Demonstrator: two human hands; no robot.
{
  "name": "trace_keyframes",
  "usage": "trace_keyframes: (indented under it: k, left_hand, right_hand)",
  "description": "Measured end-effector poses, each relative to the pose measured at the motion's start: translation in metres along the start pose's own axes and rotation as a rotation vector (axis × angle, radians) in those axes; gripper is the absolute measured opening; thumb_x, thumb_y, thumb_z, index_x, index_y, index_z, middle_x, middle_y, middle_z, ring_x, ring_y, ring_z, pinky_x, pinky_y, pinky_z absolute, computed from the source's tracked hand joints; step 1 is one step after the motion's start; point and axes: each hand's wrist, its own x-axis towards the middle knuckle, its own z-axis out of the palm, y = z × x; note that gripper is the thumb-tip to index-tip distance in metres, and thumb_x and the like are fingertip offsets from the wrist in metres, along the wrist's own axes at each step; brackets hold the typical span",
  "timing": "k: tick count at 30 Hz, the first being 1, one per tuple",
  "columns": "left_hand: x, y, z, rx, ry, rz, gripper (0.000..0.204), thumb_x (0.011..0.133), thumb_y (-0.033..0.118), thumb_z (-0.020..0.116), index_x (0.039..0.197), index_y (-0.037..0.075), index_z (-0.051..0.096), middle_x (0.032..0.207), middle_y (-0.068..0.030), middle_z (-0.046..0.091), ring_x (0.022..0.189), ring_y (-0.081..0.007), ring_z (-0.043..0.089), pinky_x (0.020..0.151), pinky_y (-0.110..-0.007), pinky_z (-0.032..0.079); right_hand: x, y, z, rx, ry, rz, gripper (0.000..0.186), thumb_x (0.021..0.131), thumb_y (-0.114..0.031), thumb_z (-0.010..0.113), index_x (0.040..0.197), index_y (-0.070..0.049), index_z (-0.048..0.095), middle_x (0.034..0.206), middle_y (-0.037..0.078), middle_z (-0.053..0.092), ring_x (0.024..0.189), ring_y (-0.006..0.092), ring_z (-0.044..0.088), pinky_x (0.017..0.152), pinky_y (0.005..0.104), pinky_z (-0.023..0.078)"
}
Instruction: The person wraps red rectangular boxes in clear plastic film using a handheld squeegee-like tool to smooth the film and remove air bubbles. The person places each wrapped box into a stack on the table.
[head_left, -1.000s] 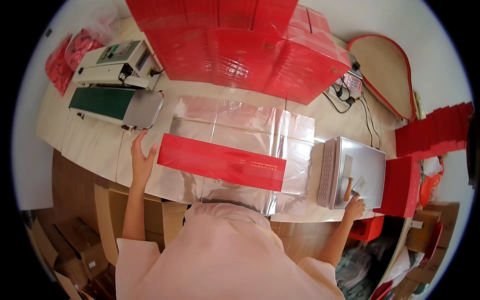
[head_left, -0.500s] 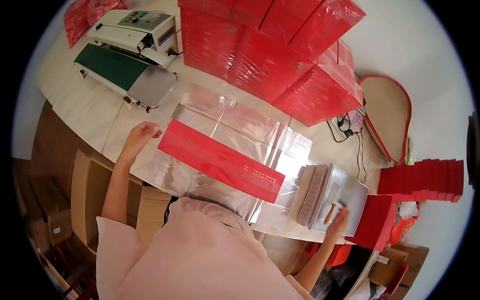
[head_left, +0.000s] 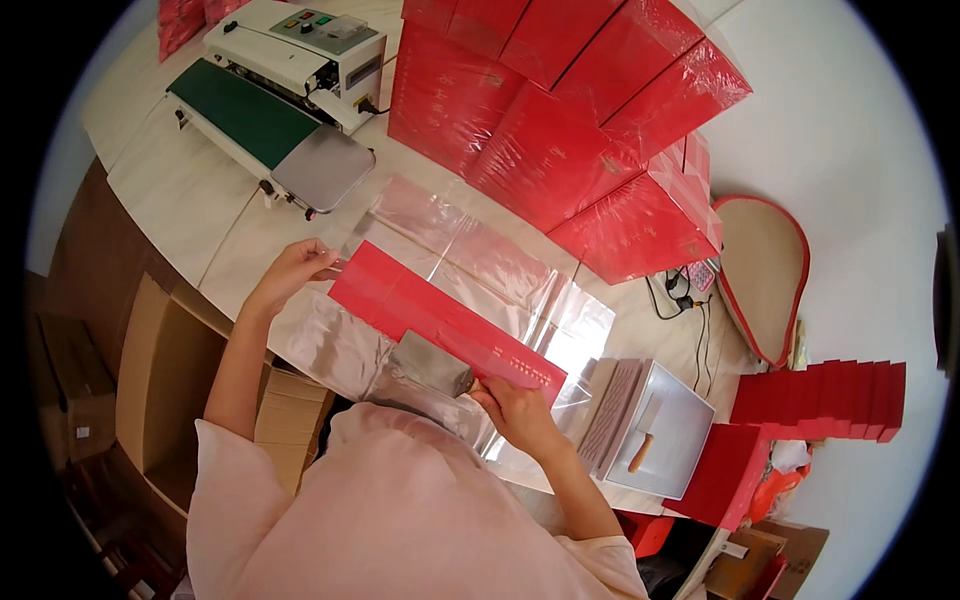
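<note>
On the red box (head_left: 440, 322), both hands' fingers (head_left: 318, 258) grip opposite ends.

The person's left arm stretches forward from the lower left, bare below a pale pink sleeve, elbow slightly bent. The left hand (head_left: 293, 272) has its fingers curled and pinched together at the tips. The right forearm comes up from the lower middle; the right hand (head_left: 515, 410) lies palm down with fingers closed in a grip.
</note>
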Motion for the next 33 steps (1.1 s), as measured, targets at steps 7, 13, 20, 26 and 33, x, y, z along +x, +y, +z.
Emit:
trace_keyframes:
  k: [7, 13, 20, 26, 33]
  left_hand:
    - [0.005, -0.006, -0.001, 0.033, -0.01, 0.03, 0.028, 0.098, 0.031, 0.059, 0.085, 0.007, 0.052, 0.102, -0.0115, 0.069, 0.09, -0.0189, 0.067, 0.087, -0.031, 0.05]
    - [0.004, -0.004, -0.001, 0.048, -0.01, 0.028, 0.028, 0.098, 0.031, 0.058, 0.085, 0.007, 0.051, 0.102, -0.0112, 0.069, 0.09, -0.0189, 0.067, 0.088, -0.031, 0.05]
    - [0.001, 0.005, 0.003, 0.075, 0.008, 0.022, 0.025, 0.098, 0.029, 0.058, 0.086, 0.007, 0.054, 0.102, -0.0109, 0.069, 0.092, -0.0193, 0.067, 0.089, -0.031, 0.05]
    - [0.002, 0.005, 0.005, 0.041, 0.013, 0.03, 0.023, 0.098, 0.025, 0.057, 0.085, 0.007, 0.054, 0.101, -0.0115, 0.069, 0.092, -0.0195, 0.067, 0.089, -0.031, 0.05]
    - [0.003, -0.001, 0.004, 0.004, -0.003, 0.026, 0.026, 0.099, 0.024, 0.057, 0.081, 0.008, 0.048, 0.099, -0.0128, 0.069, 0.092, -0.0187, 0.067, 0.088, -0.031, 0.05]
  right_hand:
    - [0.006, 0.0, -0.002, -0.033, 0.023, 0.032, 0.021, 0.091, -0.018, 0.065, 0.105, -0.004, 0.061, 0.084, 0.01, 0.068, 0.071, 0.0312, 0.065, 0.059, 0.0388, 0.051]
    - [0.009, 0.001, -0.002, -0.065, 0.098, 0.102, 0.018, 0.092, -0.017, 0.063, 0.104, -0.004, 0.061, 0.079, 0.011, 0.067, 0.069, 0.0329, 0.065, 0.058, 0.0395, 0.05]
    - [0.008, 0.005, 0.001, -0.148, 0.154, 0.226, 0.019, 0.093, -0.023, 0.061, 0.098, -0.004, 0.061, 0.073, 0.016, 0.064, 0.065, 0.0343, 0.064, 0.054, 0.0427, 0.049]
    - [-0.002, 0.013, 0.002, -0.248, 0.298, 0.334, 0.022, 0.095, -0.03, 0.059, 0.09, -0.008, 0.059, 0.066, 0.014, 0.064, 0.056, 0.034, 0.063, 0.047, 0.044, 0.048]
    - [-0.012, 0.005, -0.002, -0.286, 0.315, 0.545, 0.024, 0.097, -0.03, 0.055, 0.089, -0.008, 0.057, 0.066, 0.015, 0.063, 0.056, 0.0355, 0.063, 0.048, 0.0447, 0.048]
